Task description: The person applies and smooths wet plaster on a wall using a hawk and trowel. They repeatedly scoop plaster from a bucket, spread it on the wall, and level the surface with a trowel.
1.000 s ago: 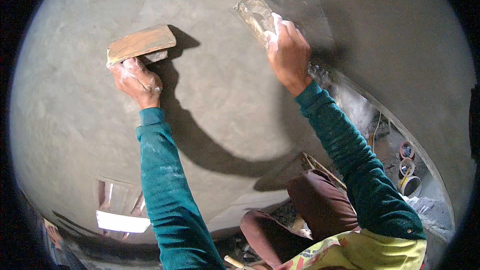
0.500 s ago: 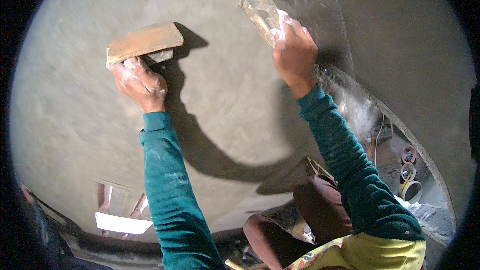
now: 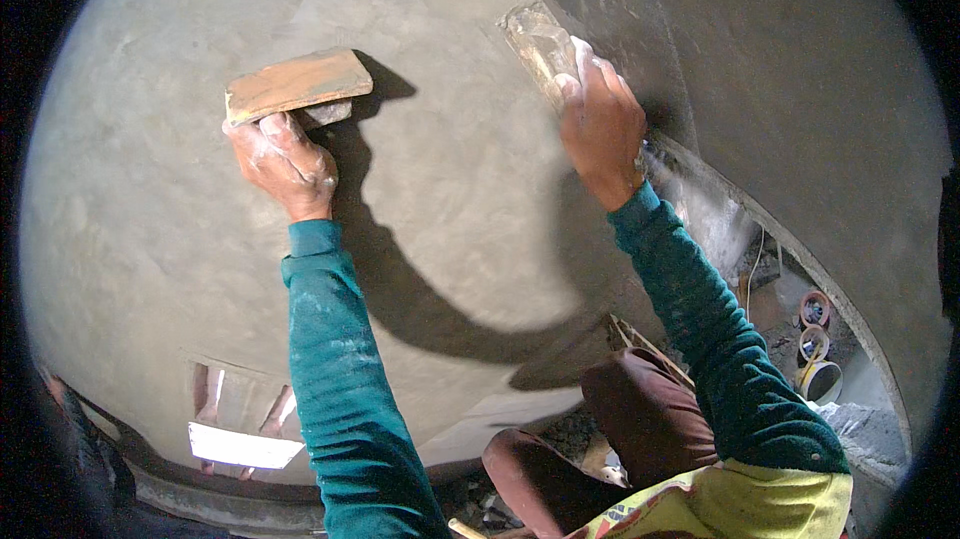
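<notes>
Raised slightly, left hand (image 3: 285, 161) grips wooden float (image 3: 297, 85) just above it.

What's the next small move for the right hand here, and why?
Probably draw the trowel down along the corner edge. The right hand presses its mortar-coated blade right at the seam where the smooth grey plastered wall meets the darker wall; the left hand only holds the wooden float flat against the plaster.

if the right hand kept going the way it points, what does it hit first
The right hand points up and left along the trowel it grips; beyond the blade lies only bare plastered wall, probably already touching.
</notes>
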Tool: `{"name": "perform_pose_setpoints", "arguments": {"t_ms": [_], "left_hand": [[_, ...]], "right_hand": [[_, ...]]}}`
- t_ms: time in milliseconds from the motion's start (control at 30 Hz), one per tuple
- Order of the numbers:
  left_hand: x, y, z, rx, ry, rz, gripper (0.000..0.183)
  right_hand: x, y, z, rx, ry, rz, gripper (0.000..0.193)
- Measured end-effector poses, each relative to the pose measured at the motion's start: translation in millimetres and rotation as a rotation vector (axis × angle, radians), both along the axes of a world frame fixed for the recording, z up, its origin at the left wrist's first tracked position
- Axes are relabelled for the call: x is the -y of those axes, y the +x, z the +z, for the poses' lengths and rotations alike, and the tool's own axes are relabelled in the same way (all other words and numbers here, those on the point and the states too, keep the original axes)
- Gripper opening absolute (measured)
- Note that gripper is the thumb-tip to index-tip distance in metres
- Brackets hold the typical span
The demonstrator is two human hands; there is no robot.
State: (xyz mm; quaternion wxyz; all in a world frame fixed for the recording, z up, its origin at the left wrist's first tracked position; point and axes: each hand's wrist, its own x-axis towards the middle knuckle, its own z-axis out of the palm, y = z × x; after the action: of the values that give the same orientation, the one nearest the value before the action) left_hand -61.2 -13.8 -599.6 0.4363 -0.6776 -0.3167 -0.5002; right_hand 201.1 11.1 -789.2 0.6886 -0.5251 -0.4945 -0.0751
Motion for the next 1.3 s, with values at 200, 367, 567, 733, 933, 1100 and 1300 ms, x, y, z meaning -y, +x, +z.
{"name": "perform_pose_setpoints", "arguments": {"t_ms": [200,367,567,733,933,1100,1300], "left_hand": [[2,5,-3,0.06,-0.021,-0.016,0.05],[0,10,-6,0.019,0.005,-0.04,0.051],[-11,-4,-16,-0.047,0.016,-0.079,0.059],[-13,9,-12,0.059,-0.032,-0.136,0.057],[-13,5,-14,0.009,0.001,-0.085,0.053],[-4,11,-14,0.012,-0.042,-0.13,0.049],[-1,22,-14,0.047,-0.05,-0.101,0.049]], "right_hand": [[-14,-12,18,-0.044,0.075,-0.042,0.035],[-15,-17,31,0.073,0.084,0.02,0.04],[20,-21,14,0.164,0.205,0.425,0.04],[-9,-2,34,0.011,0.179,0.138,0.039],[-10,12,85,0.005,0.128,0.147,0.042],[-9,11,96,0.026,0.094,0.171,0.044],[4,22,89,0.019,0.118,0.339,0.046]]}}
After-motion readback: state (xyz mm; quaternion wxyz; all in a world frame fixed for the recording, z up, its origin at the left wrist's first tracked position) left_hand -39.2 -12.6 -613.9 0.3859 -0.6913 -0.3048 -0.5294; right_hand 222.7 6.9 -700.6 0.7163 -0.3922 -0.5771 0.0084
